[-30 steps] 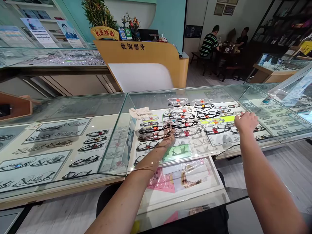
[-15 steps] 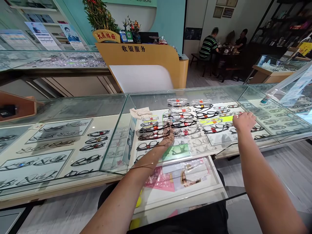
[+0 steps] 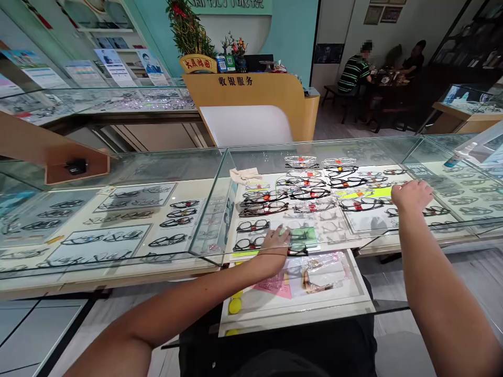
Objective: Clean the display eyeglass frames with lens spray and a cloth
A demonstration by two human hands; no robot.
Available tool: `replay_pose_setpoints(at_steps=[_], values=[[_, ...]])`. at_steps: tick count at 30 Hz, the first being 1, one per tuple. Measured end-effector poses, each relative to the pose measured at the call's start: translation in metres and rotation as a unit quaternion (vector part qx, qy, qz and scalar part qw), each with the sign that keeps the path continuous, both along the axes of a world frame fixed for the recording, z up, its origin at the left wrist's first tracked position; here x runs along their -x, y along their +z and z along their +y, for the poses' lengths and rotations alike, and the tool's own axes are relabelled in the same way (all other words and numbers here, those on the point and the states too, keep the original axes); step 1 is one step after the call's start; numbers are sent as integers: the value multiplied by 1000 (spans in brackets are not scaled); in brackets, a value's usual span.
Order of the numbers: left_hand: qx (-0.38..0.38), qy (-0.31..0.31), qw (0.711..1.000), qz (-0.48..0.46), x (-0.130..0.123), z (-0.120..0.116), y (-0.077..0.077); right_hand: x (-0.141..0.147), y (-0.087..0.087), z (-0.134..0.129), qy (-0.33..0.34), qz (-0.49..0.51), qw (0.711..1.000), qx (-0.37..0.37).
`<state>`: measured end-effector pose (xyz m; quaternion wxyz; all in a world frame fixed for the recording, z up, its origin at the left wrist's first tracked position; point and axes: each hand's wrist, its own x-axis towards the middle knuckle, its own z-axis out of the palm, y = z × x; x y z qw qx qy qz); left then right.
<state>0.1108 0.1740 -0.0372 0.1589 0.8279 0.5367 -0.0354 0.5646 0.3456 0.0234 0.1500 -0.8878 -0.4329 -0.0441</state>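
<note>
At the near edge, the person's dark clothing (image 3: 275,351) is partly covered by a pulled-out white drawer (image 3: 302,317), in which a pink printed packet (image 3: 277,285), a clear plastic packet (image 3: 334,268) and a round yellow item (image 3: 234,305) are held. Grey wood-look flooring (image 3: 467,277) is seen at the right.

Above the drawer, the left hand (image 3: 277,245) is reached into the glass display case (image 3: 257,157), low over its pale base, fingers slightly parted. A dark eyeglass frame (image 3: 299,251) lies just right of it, before a green card (image 3: 311,236); whether the frame is gripped cannot be told. The right hand (image 3: 412,197) is set on the glass top with its fingers bent; its underside is hidden, so its grip cannot be told.

Beyond the left hand, rows of eyeglass frames (image 3: 267,208) are laid out, many marked with red tags, and a beige cloth (image 3: 247,175) is placed at their rear left corner. A small bottle (image 3: 458,157) is stood at the right.

Farther off, a wooden cashier desk (image 3: 251,94) is topped with QR-code signs (image 3: 226,63) and backed by a turquoise wall (image 3: 293,36). At the far right, two people are seated at a dark table, one dressed in a striped shirt (image 3: 352,74), beneath framed pictures (image 3: 382,14).
</note>
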Motion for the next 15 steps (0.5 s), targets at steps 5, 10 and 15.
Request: replay_pose_setpoints(at_steps=[5, 10, 15], values=[[104, -113, 988, -6, 21, -59, 60, 1, 0, -2, -1, 3, 1000, -5], [142, -151, 976, -67, 35, -99, 144, 2, 0, -1, -7, 2, 1000, -4], [59, -127, 985, -100, 53, -85, 214, 2, 1, -2, -7, 0, 1000, 2]])
